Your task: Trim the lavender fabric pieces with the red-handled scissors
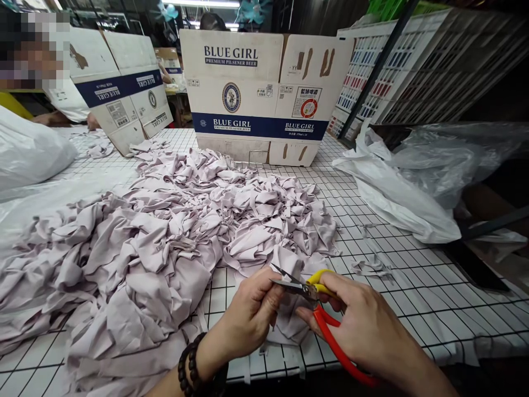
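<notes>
My right hand is closed round the handles of a pair of scissors, one handle yellow and the other red. The blades stand apart and point left, their tips at my left hand. With thumb and fingers pinched, my left hand grips a piece of pale mauve fabric that hangs down between both hands near the table's front edge. Where exactly the blades meet the fabric is hard to make out. Beyond my hands, a large heap of the same mauve fabric pieces spreads across the table to the left.
Flattened beer cartons stand upright at the back. White plastic bags lie at the right, beside stacked crates. Small fabric scraps lie on the grid-patterned table. Another person sits at the far left.
</notes>
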`<state>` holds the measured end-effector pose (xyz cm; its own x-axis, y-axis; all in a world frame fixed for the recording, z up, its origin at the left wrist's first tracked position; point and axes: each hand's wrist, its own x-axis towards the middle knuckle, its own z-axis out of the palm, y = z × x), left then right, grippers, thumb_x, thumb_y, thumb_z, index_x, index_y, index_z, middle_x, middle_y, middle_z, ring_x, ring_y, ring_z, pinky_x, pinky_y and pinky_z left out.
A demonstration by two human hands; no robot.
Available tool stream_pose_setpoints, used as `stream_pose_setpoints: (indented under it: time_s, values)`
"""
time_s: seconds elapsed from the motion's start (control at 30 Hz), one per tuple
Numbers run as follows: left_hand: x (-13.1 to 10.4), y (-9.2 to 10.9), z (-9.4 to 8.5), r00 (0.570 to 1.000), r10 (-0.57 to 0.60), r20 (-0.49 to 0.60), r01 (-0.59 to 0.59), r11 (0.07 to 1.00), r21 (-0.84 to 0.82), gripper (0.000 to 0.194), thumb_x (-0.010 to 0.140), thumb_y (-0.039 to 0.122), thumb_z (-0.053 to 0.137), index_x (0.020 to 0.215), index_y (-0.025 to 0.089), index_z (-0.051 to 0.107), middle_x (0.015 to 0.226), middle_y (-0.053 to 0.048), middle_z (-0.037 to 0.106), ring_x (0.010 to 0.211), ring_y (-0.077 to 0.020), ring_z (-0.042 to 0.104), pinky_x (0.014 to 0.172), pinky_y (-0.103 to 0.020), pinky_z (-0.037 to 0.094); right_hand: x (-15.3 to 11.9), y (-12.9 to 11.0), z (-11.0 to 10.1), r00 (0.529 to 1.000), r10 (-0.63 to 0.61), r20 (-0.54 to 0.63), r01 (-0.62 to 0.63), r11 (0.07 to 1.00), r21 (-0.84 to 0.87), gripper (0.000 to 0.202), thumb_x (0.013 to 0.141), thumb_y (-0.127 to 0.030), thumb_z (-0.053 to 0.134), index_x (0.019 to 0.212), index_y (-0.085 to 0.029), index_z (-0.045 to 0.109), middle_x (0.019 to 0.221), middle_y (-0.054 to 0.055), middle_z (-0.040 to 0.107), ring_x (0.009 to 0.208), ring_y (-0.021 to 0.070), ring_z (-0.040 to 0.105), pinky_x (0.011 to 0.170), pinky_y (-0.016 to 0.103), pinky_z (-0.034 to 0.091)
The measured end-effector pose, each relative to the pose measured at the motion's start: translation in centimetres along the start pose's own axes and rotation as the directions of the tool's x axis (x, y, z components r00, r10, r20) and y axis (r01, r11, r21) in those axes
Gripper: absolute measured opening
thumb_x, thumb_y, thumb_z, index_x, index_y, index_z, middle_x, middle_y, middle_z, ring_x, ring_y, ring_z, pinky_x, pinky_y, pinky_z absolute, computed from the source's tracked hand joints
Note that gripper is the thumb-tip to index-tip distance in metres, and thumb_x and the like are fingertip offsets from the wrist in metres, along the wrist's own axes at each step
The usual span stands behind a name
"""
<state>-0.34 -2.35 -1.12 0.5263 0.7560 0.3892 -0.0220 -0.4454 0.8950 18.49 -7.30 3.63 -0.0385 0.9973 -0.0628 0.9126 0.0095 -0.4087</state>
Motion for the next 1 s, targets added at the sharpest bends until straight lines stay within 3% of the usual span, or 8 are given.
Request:
stream_pose_setpoints:
  time_s: [0.57, 0.87, 1.0]
  values:
    - [-0.2, 0.1, -0.2, 0.999, -0.042, 0.026, 0.042, 0.999, -0.019, 0.022, 0.099, 0.02, 0.038, 0.084, 0.018, 0.053, 0.075, 0.001, 0.049, 0.069, -0.0101, 0.047, 0.067, -0.021, 0.039, 0.1, 0.1, 0.3, 0.999, 0.027, 0.032, -0.028, 0.999, 0.026, 0.024, 0.073, -0.042, 0.066, 0.067, -0.024, 0.053, 0.057, -0.003, 0.052, 0.052, 0.0132, 0.045, 0.048, 0.023, 0.035]
    - [-0.3, 0.2, -0.5, 0.994, -0.1, 0.053, 0.102, 0.994, -0.03, 0.026, 0.099, 0.025, 0.039, 0.088, 0.017, 0.062, 0.075, -0.001, 0.051, 0.067, -0.011, 0.048, 0.063, -0.021, 0.04, 0.3, 0.5, 0.5, 1.0, -0.01, 0.0, 0.01, 0.998, 0.067, 0.032, 0.071, -0.041, 0.068, 0.058, -0.022, 0.045, 0.052, -0.004, 0.047, 0.049, 0.0114, 0.042, 0.046, 0.022, 0.031]
    - [-0.4, 0.2, -0.5, 0.987, -0.14, 0.075, 0.144, 0.989, -0.043, 0.03, 0.1, 0.028, 0.038, 0.091, 0.016, 0.064, 0.073, 0.0, 0.05, 0.063, -0.0103, 0.048, 0.061, -0.021, 0.04, 0.4, 1.3, 0.8, 0.997, 0.023, 0.069, -0.037, 0.977, 0.208, 0.038, 0.072, -0.041, 0.068, 0.055, -0.021, 0.041, 0.051, -0.005, 0.043, 0.049, 0.0102, 0.038, 0.045, 0.022, 0.029]
